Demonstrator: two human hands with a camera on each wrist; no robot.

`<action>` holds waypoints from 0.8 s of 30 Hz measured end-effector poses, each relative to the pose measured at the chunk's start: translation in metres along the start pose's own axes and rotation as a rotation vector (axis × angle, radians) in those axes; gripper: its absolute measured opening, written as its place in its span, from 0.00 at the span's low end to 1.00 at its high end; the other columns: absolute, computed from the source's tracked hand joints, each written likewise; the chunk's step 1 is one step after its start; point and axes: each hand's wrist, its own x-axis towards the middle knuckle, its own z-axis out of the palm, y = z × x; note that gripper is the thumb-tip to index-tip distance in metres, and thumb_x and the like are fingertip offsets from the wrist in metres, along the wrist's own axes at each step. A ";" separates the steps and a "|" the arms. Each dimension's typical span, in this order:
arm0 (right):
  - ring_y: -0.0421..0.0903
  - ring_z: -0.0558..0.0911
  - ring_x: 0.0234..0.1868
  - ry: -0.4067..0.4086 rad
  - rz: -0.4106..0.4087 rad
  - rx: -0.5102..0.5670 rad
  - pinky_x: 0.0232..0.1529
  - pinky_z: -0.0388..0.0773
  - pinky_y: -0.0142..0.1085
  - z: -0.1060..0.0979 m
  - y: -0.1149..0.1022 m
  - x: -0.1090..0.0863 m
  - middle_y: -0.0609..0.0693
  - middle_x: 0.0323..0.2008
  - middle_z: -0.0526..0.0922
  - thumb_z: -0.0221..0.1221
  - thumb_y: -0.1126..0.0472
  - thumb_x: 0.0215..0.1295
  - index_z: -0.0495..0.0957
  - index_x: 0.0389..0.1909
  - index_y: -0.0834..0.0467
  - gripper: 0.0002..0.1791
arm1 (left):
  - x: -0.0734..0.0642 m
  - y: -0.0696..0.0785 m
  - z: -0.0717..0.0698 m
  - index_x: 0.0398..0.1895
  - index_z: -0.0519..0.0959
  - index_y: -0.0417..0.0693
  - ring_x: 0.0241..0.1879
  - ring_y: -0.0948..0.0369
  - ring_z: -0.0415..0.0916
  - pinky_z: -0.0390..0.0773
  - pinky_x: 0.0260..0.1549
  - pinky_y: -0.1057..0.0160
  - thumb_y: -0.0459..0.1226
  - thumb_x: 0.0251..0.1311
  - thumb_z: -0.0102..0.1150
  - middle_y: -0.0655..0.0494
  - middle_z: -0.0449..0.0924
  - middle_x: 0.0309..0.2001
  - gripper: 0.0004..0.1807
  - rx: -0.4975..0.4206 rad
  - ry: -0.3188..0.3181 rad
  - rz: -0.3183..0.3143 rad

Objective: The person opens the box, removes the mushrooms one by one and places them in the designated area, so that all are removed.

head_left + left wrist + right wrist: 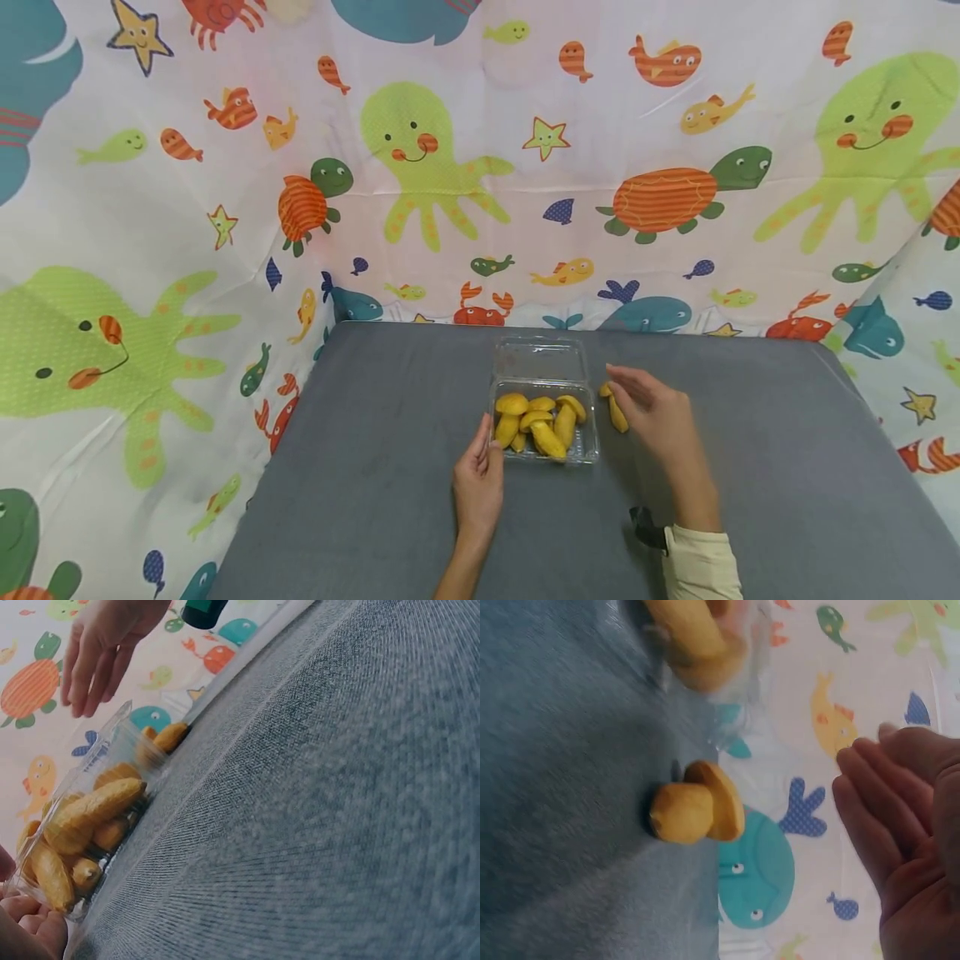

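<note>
A clear plastic clamshell box (pixel 592 456) lies on the grey table with its lid (pixel 540 361) folded back. Several yellow mushrooms (pixel 550 437) fill the box; through its wall they also show in the left wrist view. My left hand (pixel 478 487) grips the left side of the box, thumb at the rim and fingers along the outer wall. One loose yellow mushroom (pixel 694 806) lies on the table just right of the box. Over it and slightly to the right hovers my right hand (pixel 660 417), fingers extended, touching nothing.
Grey cloth (pixel 360 467) covers the table. A white curtain (pixel 480 167) printed with sea animals hangs behind and along the sides, meeting the table's back edge. A dark strap (pixel 647 529) sits at the right wrist, by a cream sleeve (pixel 701 562).
</note>
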 end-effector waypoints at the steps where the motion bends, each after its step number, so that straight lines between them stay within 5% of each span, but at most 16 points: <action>1: 0.57 0.90 0.51 -0.002 -0.035 -0.002 0.47 0.85 0.46 0.003 -0.002 -0.001 0.56 0.53 0.90 0.70 0.69 0.68 0.86 0.58 0.60 0.19 | 0.000 0.000 0.000 0.74 0.72 0.36 0.73 0.54 0.69 0.75 0.61 0.69 0.27 0.75 0.56 0.41 0.71 0.74 0.26 -0.002 0.000 -0.002; 4: 0.55 0.91 0.47 -0.010 -0.172 -0.022 0.44 0.87 0.48 0.011 -0.008 -0.003 0.55 0.51 0.91 0.72 0.70 0.64 0.86 0.58 0.60 0.21 | -0.001 0.000 0.000 0.74 0.72 0.37 0.73 0.54 0.69 0.75 0.61 0.70 0.27 0.75 0.56 0.43 0.71 0.74 0.26 0.000 0.006 -0.011; 7: 0.43 0.89 0.32 -0.042 -0.286 -0.055 0.37 0.89 0.42 0.019 -0.014 -0.003 0.53 0.48 0.92 0.74 0.70 0.61 0.86 0.59 0.59 0.24 | 0.000 0.000 0.000 0.74 0.72 0.37 0.73 0.55 0.69 0.75 0.61 0.70 0.26 0.75 0.56 0.44 0.72 0.74 0.26 -0.005 0.007 -0.017; 12: 0.30 0.63 0.15 -0.124 -0.373 -0.050 0.20 0.75 0.31 0.035 -0.024 -0.001 0.54 0.49 0.92 0.75 0.67 0.61 0.85 0.61 0.59 0.26 | 0.001 0.000 0.001 0.75 0.71 0.35 0.73 0.55 0.69 0.75 0.61 0.70 0.27 0.75 0.56 0.43 0.72 0.73 0.26 -0.017 -0.008 -0.007; 18: 0.36 0.83 0.24 -0.190 -0.405 -0.063 0.30 0.87 0.38 0.054 -0.035 -0.001 0.55 0.53 0.90 0.75 0.64 0.62 0.85 0.61 0.60 0.25 | 0.001 -0.002 -0.001 0.74 0.72 0.36 0.72 0.54 0.69 0.75 0.60 0.70 0.26 0.75 0.57 0.46 0.73 0.73 0.26 -0.008 -0.006 -0.009; 24: 0.45 0.89 0.32 -0.243 -0.420 -0.070 0.32 0.87 0.41 0.073 -0.040 0.001 0.55 0.54 0.90 0.75 0.62 0.63 0.85 0.61 0.61 0.25 | 0.002 0.000 -0.002 0.74 0.72 0.36 0.72 0.55 0.71 0.76 0.60 0.69 0.27 0.75 0.57 0.46 0.73 0.72 0.26 0.003 -0.013 -0.009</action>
